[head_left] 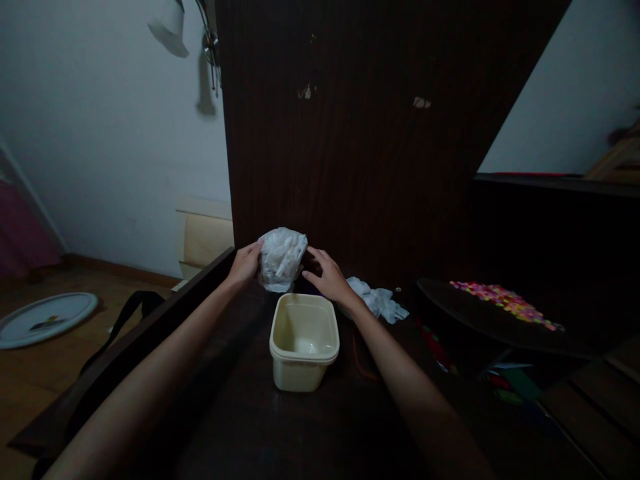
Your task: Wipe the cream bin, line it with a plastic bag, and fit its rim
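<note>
A crumpled white plastic bag [283, 259] is held up behind the container, close to the dark panel. My left hand [245, 262] grips its left side, with the fingertips partly hidden by the plastic. On the bag's right side is my right hand [327, 275], its thumb and fingers apart. Its fingertips come up to the bag's edge; whether they touch is unclear. Below and between my forearms stands a cream plastic container [305, 373], upright and without a lid, with nothing visible inside.
A second crumpled plastic bag [380, 303] lies right of my right wrist. Farther right, a dark rounded surface carries a strip of colourful small pieces [505, 303]. A tall dark wooden panel [360, 147] rises behind the dark tabletop [240, 413]. A wall lamp [170, 27] hangs upper left.
</note>
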`<state>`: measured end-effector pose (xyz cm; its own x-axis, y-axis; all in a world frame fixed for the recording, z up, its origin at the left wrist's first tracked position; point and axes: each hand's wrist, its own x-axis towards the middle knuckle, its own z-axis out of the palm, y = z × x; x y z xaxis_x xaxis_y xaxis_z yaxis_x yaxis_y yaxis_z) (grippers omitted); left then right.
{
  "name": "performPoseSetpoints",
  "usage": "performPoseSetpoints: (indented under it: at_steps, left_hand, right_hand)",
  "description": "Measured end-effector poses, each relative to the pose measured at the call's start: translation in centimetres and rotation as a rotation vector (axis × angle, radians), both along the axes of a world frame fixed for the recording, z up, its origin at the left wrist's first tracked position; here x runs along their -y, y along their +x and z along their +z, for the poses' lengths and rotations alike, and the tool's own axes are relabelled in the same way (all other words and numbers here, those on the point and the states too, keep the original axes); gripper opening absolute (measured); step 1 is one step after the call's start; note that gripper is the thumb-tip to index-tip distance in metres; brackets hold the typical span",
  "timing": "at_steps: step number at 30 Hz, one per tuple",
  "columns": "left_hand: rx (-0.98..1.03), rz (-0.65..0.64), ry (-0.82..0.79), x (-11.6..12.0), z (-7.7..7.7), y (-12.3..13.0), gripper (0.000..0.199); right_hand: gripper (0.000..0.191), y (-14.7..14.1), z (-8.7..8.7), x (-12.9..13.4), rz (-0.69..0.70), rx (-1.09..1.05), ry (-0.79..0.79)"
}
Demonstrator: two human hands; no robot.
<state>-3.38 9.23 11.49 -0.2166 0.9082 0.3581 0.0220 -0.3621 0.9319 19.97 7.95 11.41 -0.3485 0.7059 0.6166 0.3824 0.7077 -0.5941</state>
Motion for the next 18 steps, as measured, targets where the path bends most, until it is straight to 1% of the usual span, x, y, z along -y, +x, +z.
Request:
performPoseSetpoints:
  at_steps: [4,6,7,8,10,11,12,13,16,17,18]
  left_hand:
    - [0.083,-0.198,-0.044,0.7,0.9,1.2,0.050]
    - [0.100,-0.315,-0.066,1.4,1.3,1.6,0.045]
    - [0.103,-0.374,-0.073,1.7,1.4,1.8,0.043]
    - [0.102,-0.432,-0.078,2.0,1.5,2.0,0.043]
    - [0.091,-0.538,-0.084,2.6,1.6,2.2,0.050]
    - [0.087,-0.580,-0.087,2.7,1.6,2.2,0.055]
    - [0.079,-0.618,-0.087,2.8,1.5,2.2,0.061]
    - [0.064,-0.653,-0.076,2.8,1.5,2.2,0.067]
    - [-0.054,-0.745,0.016,2.8,1.1,2.1,0.090]
    - [-0.110,-0.756,0.058,2.8,1.1,2.1,0.097]
    - [-0.161,-0.742,0.098,2.8,1.0,2.1,0.101]
  right_hand:
    - [0.046,-1.2,0.1,-0.5,-0.065,-0.043,0.010]
    - [0.043,-1.6,0.2,-0.7,-0.097,-0.067,0.001]
    - [0.047,-1.7,0.3,-0.8,-0.119,-0.084,-0.004]
    - [0.056,-1.7,0.4,-0.8,-0.143,-0.104,-0.010]
    - [0.075,-1.6,0.7,-0.8,-0.186,-0.140,-0.021]
    - [0.078,-1.6,0.9,-0.8,-0.208,-0.145,-0.022]
    - [0.075,-1.5,1.1,-0.7,-0.234,-0.137,-0.021]
    - [0.066,-1.5,1.2,-0.7,-0.260,-0.121,-0.018]
    - [0.024,-1.2,1.7,-0.6,-0.344,-0.076,-0.012]
    - [0.018,-1.0,1.7,-0.7,-0.369,-0.074,-0.016]
    - [0.019,-0.9,1.8,-0.7,-0.389,-0.076,-0.021]
